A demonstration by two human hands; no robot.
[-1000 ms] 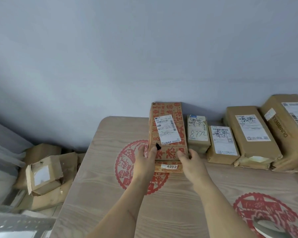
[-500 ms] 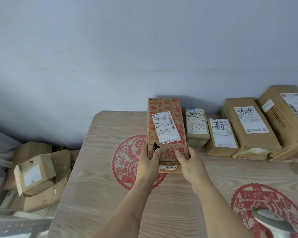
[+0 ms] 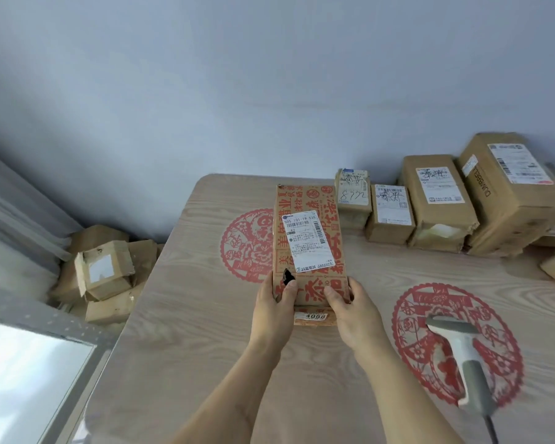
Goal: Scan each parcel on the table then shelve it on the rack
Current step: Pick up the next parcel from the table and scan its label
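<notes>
Left hand (image 3: 274,302) and right hand (image 3: 350,307) form the grip, fingers curled round the near end of the red-printed parcel (image 3: 306,232). Parcel extends away from the grip over the desk (image 3: 189,315); barcode scanner (image 3: 465,354) lies right of the grip

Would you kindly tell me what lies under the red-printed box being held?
Under the red-printed box a smaller parcel peeks out, its tag reading 4068. Both hands grip the box's near end; the rest of that parcel is covered.
</notes>
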